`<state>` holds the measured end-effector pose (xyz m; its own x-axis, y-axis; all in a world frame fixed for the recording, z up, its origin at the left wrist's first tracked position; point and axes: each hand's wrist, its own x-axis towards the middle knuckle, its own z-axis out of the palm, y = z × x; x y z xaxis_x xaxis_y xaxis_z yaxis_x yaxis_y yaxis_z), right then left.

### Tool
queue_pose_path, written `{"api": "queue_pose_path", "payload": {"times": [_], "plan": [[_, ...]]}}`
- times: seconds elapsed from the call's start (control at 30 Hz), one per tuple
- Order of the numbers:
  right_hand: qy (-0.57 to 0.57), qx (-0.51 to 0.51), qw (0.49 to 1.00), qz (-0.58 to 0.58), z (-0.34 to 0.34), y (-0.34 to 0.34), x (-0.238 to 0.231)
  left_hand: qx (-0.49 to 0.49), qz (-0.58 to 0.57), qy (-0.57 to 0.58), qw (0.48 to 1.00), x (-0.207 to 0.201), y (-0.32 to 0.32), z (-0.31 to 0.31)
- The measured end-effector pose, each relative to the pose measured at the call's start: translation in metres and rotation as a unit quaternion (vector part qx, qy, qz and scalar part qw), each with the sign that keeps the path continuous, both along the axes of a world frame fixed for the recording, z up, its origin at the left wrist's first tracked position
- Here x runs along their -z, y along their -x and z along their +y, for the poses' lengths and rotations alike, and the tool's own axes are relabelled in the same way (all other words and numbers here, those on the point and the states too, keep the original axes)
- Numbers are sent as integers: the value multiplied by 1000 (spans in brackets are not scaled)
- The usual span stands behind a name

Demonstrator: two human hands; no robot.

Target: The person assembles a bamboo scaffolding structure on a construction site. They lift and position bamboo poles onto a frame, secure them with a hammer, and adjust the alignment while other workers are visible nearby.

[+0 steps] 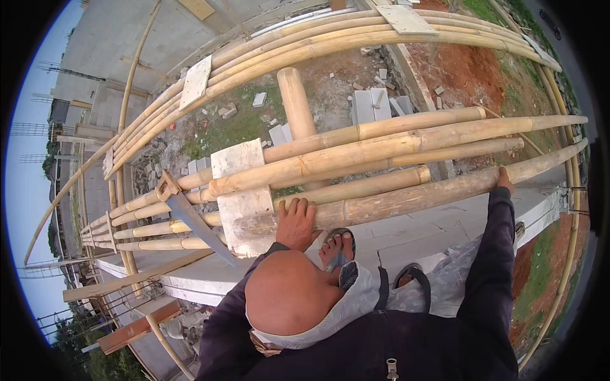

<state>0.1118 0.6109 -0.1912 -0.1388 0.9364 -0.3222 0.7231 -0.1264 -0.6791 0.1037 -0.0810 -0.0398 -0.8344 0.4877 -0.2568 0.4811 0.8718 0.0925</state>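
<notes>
A thick, weathered bamboo pole [394, 206] lies slantwise in front of me, its near left end over a pale wooden board [244, 213]. My left hand [296, 223] lies across the pole near that end, fingers curled over its top. Farther right, my right hand [504, 180] holds the same pole from the near side, most of its fingers hidden. A handsaw [194, 219] with a wooden handle leans across the poles left of my left hand. Beyond the held pole are several yellower bamboo poles [343, 157], some with cut ends.
My sandaled feet [337, 247] are on a pale block wall top [406, 238]. An upright bamboo post [297, 101] stands beyond the poles. Farther off runs another bamboo platform [305, 47] with wooden boards. Below lie white blocks [372, 106], rubble and red soil [460, 70].
</notes>
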Motion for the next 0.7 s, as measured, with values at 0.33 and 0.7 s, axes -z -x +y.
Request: {"api": "queue_pose_path", "payload": {"times": [0.33,0.7], "plan": [[-7,16,1000,-23,41,12,0,-21,131,-104,986,25,5,62],[74,-19,997,24,-5,21,-22,-6,69,-144,987,-1,9,21]]}}
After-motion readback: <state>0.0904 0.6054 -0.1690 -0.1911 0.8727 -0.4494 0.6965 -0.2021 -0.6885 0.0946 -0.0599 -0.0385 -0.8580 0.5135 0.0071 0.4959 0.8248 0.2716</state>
